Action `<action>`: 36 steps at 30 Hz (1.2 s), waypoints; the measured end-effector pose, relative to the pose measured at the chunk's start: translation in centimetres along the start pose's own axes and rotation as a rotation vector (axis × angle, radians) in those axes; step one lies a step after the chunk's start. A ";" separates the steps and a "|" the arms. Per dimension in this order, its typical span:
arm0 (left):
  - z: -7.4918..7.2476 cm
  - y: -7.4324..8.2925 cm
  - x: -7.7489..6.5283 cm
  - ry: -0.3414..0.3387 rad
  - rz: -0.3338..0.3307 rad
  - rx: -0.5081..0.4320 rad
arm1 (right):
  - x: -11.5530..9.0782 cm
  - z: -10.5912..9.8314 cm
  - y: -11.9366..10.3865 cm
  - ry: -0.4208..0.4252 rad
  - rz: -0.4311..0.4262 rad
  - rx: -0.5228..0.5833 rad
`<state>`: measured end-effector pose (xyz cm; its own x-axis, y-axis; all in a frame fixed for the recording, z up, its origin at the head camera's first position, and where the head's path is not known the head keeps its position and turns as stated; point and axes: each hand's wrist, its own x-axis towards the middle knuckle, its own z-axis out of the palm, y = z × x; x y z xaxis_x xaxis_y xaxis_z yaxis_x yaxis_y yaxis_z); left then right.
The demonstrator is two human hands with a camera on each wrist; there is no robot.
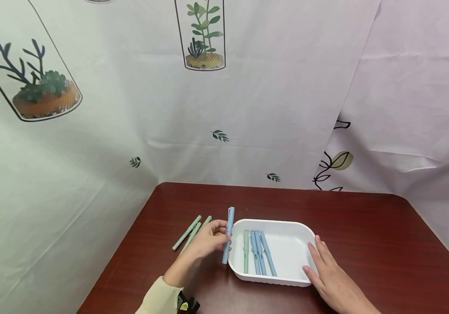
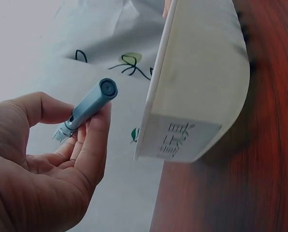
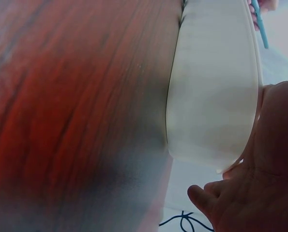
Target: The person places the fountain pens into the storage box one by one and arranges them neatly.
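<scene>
My left hand (image 1: 210,239) pinches a blue pen (image 1: 230,220) between thumb and fingers, just beside the left rim of a white tray (image 1: 291,231). The left wrist view shows the pen's end (image 2: 108,88) jutting past the fingertips, apart from the tray wall (image 2: 197,72). Inside the tray lie one green pen (image 1: 246,253) and three blue pens (image 1: 258,253), side by side toward the left. With fingers extended, my right hand (image 1: 332,277) rests at the tray's right rim. In the right wrist view, that hand (image 3: 269,159) partly hides the rim.
Green pens (image 1: 186,233) lie on the dark red table (image 1: 358,222) left of the tray, partly hidden behind my left hand. A white cloth (image 1: 271,109) with plant prints hangs behind the table and along its sides.
</scene>
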<state>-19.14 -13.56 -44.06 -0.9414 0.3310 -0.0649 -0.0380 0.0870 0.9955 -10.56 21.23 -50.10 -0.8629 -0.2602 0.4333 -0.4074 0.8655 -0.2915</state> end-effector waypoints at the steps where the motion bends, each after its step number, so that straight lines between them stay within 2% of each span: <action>1: 0.2 0.0 0.0 0.001 0.003 0.004 | 0.0 0.0 0.0 0.001 0.000 0.000; 9: 2.1 0.3 0.0 -0.020 0.018 0.005 | -0.1 -0.1 0.0 0.000 0.002 0.003; 20: 4.2 0.3 0.7 -0.022 -0.034 -0.014 | 0.0 -0.1 -0.1 -0.010 0.008 -0.019; 27: 5.6 0.4 1.2 -0.043 -0.039 -0.020 | 0.1 -0.3 -0.1 -0.018 -0.001 -0.058; 36: 7.6 0.2 1.8 -0.029 -0.057 -0.056 | 0.3 -0.5 -0.2 -0.050 0.018 -0.078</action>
<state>-18.33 -5.78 -44.47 -0.9272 0.3537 -0.1231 -0.1112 0.0540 0.9923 -10.55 21.23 -49.51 -0.8844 -0.2639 0.3850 -0.3690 0.9004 -0.2304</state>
